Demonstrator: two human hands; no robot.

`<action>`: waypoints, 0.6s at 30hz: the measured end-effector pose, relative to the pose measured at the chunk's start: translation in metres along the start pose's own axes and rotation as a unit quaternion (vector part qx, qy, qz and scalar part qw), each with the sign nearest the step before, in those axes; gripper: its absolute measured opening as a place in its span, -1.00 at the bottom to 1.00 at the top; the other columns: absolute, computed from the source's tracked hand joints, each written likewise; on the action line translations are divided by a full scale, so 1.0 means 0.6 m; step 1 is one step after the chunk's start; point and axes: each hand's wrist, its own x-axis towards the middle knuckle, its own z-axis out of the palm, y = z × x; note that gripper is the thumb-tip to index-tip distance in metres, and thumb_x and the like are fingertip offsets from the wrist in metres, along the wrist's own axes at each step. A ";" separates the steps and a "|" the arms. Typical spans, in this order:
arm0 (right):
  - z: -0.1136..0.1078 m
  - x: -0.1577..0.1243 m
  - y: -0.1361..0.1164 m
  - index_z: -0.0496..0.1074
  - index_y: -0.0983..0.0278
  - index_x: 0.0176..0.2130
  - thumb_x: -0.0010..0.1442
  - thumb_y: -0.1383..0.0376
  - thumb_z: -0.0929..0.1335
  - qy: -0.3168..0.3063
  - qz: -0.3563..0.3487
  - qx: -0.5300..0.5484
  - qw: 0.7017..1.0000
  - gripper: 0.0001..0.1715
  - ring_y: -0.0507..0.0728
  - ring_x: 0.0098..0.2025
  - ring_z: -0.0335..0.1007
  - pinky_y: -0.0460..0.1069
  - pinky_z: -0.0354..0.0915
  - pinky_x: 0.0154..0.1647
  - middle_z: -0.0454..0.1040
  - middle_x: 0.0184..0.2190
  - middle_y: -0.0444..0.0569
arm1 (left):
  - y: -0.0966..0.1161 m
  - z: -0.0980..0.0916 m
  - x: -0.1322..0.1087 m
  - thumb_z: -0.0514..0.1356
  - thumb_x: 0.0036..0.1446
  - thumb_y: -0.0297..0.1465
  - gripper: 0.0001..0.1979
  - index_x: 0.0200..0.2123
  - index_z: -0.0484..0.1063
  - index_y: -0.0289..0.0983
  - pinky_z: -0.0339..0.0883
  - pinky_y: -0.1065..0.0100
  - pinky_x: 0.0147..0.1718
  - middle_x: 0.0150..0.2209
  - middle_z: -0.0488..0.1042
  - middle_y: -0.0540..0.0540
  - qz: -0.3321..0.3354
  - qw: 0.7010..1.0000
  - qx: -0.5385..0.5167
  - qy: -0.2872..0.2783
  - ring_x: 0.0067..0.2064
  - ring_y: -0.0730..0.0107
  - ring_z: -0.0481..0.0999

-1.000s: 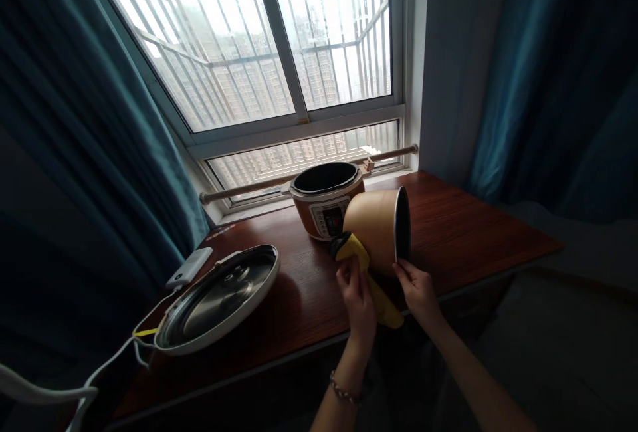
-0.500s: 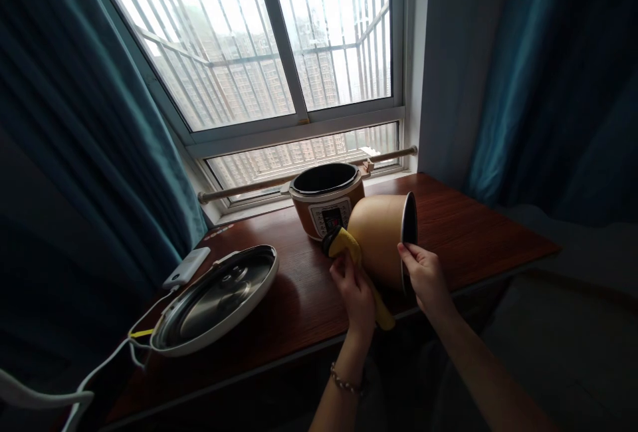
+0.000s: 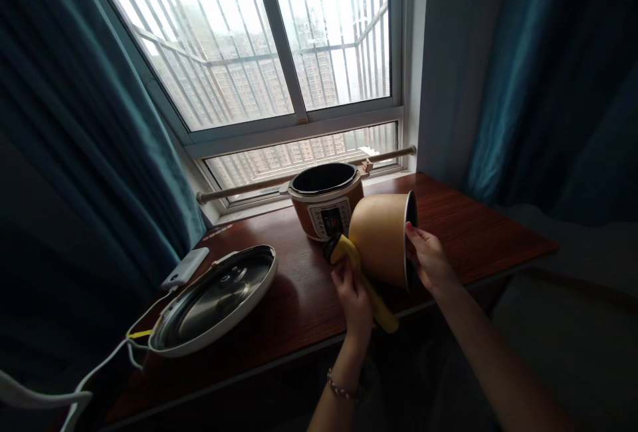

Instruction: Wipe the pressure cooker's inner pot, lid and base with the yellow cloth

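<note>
A gold inner pot (image 3: 379,238) is tipped on its side above the wooden table, its dark opening facing right. My right hand (image 3: 429,259) grips its rim, thumb outside and fingers partly hidden inside. Bunched in my left hand (image 3: 353,296) is a yellow cloth (image 3: 381,309), held close against the pot's lower left side; one end of the cloth hangs below the hand. Behind the pot, the brown cooker body (image 3: 309,214) stands upright with its top uncovered and its control panel facing me.
On the reddish wooden table (image 3: 463,226), a round lid (image 3: 214,309) lies inner side up at left. Past it are a white device (image 3: 185,268) and white cables (image 3: 107,355). A rail (image 3: 249,187) crosses below the barred window; blue curtains hang on both sides.
My right hand has moved slightly up along the pot's rim. The pot has turned or shifted very slightly, and the cloth's hanging end has swung a little right.
</note>
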 end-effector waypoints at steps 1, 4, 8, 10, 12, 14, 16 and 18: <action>-0.005 -0.004 0.011 0.47 0.31 -0.30 -0.13 0.01 0.44 -0.001 -0.006 -0.010 1.000 -0.52 0.15 -0.34 0.43 -0.01 0.31 -0.32 0.52 -0.45 -0.03 | -0.008 -0.003 0.006 0.00 0.15 -0.43 -0.64 0.01 0.35 -0.30 0.15 0.21 0.09 -0.07 0.28 -0.19 -0.036 0.999 -0.015 -0.003 0.04 0.24 0.30; -0.022 -0.020 0.048 0.49 0.33 -0.25 -0.11 0.01 0.43 -0.003 -0.044 -0.090 0.995 -0.49 0.19 -0.21 0.41 0.04 0.27 -0.15 0.53 -0.35 -0.01 | -0.024 -0.008 0.017 0.01 0.14 -0.43 -0.68 -0.06 0.40 -0.32 0.22 0.27 0.03 -0.13 0.33 -0.17 -0.109 0.992 -0.053 -0.030 -0.03 0.29 0.37; -0.029 -0.036 0.079 0.51 0.35 -0.29 -0.04 0.00 0.39 0.010 -0.093 -0.201 0.975 -0.51 0.19 -0.24 0.39 0.01 0.24 -0.18 0.52 -0.40 -0.02 | -0.008 0.001 0.005 -0.03 0.17 -0.45 -0.68 -0.06 0.38 -0.31 0.21 0.26 0.04 -0.10 0.32 -0.16 -0.067 0.995 -0.056 -0.041 -0.01 0.30 0.35; -0.025 -0.037 0.082 0.51 0.36 -0.33 0.01 -0.01 0.35 0.029 -0.111 -0.228 0.967 -0.52 0.14 -0.34 0.36 -0.03 0.23 -0.26 0.49 -0.48 -0.06 | 0.012 0.015 -0.012 -0.05 0.18 -0.47 -0.65 0.00 0.34 -0.29 0.14 0.22 0.10 -0.04 0.29 -0.18 -0.021 0.998 -0.050 -0.041 0.05 0.28 0.30; -0.019 -0.034 0.080 0.49 0.36 -0.35 0.04 -0.01 0.33 0.032 -0.116 -0.227 0.966 -0.53 0.09 -0.40 0.31 -0.06 0.21 -0.33 0.45 -0.52 -0.09 | 0.033 0.030 -0.032 -0.06 0.18 -0.49 -0.62 0.06 0.30 -0.27 0.12 0.18 0.12 0.02 0.26 -0.20 0.025 0.996 -0.053 -0.066 0.10 0.25 0.26; -0.014 -0.028 0.075 0.47 0.36 -0.34 0.05 -0.01 0.32 0.024 -0.107 -0.199 0.974 -0.53 0.07 -0.42 0.29 -0.07 0.20 -0.36 0.44 -0.51 -0.09 | 0.049 0.041 -0.052 -0.06 0.19 -0.50 -0.60 0.08 0.28 -0.23 0.13 0.15 0.11 0.04 0.26 -0.20 0.070 0.988 -0.064 -0.118 0.11 0.23 0.26; -0.012 -0.021 0.069 0.45 0.35 -0.34 0.05 -0.02 0.32 0.027 -0.099 -0.172 0.980 -0.52 0.05 -0.44 0.26 -0.09 0.19 -0.41 0.43 -0.51 -0.10 | 0.053 0.046 -0.066 -0.05 0.19 -0.50 -0.60 0.08 0.29 -0.21 0.15 0.13 0.11 0.06 0.27 -0.20 0.102 0.979 -0.073 -0.161 0.11 0.21 0.27; -0.013 -0.014 0.064 0.44 0.35 -0.41 0.02 -0.04 0.33 0.048 -0.101 -0.163 0.980 -0.53 0.02 -0.49 0.20 -0.10 0.15 -0.47 0.38 -0.57 -0.14 | 0.045 0.046 -0.070 -0.05 0.18 -0.50 -0.60 0.08 0.30 -0.20 0.15 0.11 0.11 0.07 0.28 -0.19 0.108 0.978 -0.073 -0.165 0.11 0.20 0.27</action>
